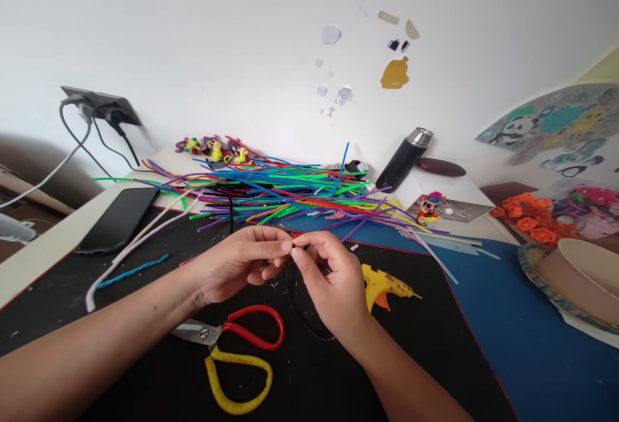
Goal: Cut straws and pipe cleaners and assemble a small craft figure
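Observation:
Over the black mat (309, 383) my left hand (242, 258) and my right hand (333, 277) meet fingertip to fingertip. Both pinch a small black piece (298, 246), mostly covered by the fingers; its exact kind cannot be made out. Below my left wrist lie scissors (242, 356) with one red and one yellow handle loop, their blades partly under the forearm. A yellow glue gun (389, 285) rests right of my right hand, partly hidden by it. A thin black cord (309, 326) curves on the mat beneath the hands.
Many coloured pipe cleaners (290, 190) are heaped behind the hands. A phone (118, 219) and a blue twisted pipe cleaner (133, 272) lie left. Small figures (213, 149), a black flask (405, 159) and a white box (449, 200) stand by the wall. A round tray (556, 280) sits right.

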Demonstrator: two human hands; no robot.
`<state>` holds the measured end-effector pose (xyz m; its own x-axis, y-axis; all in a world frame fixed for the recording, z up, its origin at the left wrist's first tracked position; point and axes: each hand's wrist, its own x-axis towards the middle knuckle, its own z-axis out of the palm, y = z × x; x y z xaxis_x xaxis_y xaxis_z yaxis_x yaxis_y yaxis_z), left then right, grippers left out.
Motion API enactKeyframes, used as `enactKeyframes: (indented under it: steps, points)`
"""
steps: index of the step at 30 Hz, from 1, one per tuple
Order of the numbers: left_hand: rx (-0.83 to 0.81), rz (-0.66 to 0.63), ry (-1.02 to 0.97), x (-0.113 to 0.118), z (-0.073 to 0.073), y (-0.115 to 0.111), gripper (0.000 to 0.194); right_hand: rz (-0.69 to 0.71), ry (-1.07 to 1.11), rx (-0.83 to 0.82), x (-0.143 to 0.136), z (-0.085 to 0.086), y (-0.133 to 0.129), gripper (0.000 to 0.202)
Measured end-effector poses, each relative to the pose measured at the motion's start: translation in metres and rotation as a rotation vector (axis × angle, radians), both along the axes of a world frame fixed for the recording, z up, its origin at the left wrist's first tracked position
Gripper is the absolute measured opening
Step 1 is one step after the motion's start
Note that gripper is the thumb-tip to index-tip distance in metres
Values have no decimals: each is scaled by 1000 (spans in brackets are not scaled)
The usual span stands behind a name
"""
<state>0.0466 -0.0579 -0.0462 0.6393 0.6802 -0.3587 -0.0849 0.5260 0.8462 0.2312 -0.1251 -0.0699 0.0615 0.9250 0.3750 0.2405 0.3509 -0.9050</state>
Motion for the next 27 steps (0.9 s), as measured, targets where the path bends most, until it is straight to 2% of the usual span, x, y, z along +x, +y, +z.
enactKeyframes:
  steps: [8,18,27]
  points:
    - [50,25,28,0,1,-2,52,-23,-13,-2,0,0,0,14]
    - [103,15,12,-4,-1,1,43,-32,-12,-25,1,1,0,15]
    - [299,-4,102,-8,10,6,39,-4,108,-137,4,-5,3,25]
